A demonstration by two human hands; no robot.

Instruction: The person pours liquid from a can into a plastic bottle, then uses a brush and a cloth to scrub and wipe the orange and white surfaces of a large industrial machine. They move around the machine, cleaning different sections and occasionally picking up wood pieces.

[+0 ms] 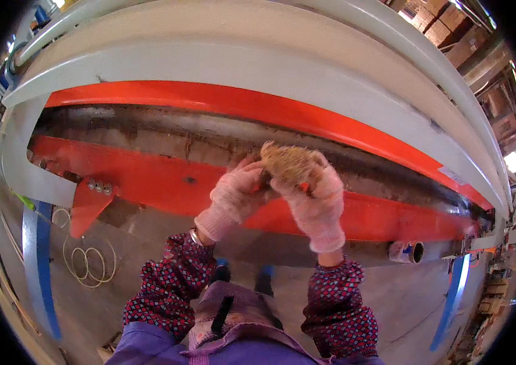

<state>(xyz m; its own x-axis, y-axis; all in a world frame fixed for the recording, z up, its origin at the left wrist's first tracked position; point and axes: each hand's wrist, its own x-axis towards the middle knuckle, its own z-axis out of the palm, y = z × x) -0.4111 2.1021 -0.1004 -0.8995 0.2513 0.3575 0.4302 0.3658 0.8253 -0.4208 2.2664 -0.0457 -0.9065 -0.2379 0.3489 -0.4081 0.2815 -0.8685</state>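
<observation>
1. At the far left, a pale looped cord lies on the grey floor, beside a blue strip.
2. Next, a red panel with bolts near its left end runs along beneath a dark channel.
3. The left hand, in a fuzzy pale-pink glove, has its fingers bent toward the middle; whether they pinch anything cannot be told.
4. A tan clump looks shaggy and fibrous, with a frayed left tip. It is held up in front of the dark channel, beyond the left fingertips and against the right hand's fingers.
5. The right hand, gloved alike, is curled around the clump's lower right side, gripping it.
6. Farther right, a short cylindrical container lies tipped, its dark round end facing right.
</observation>
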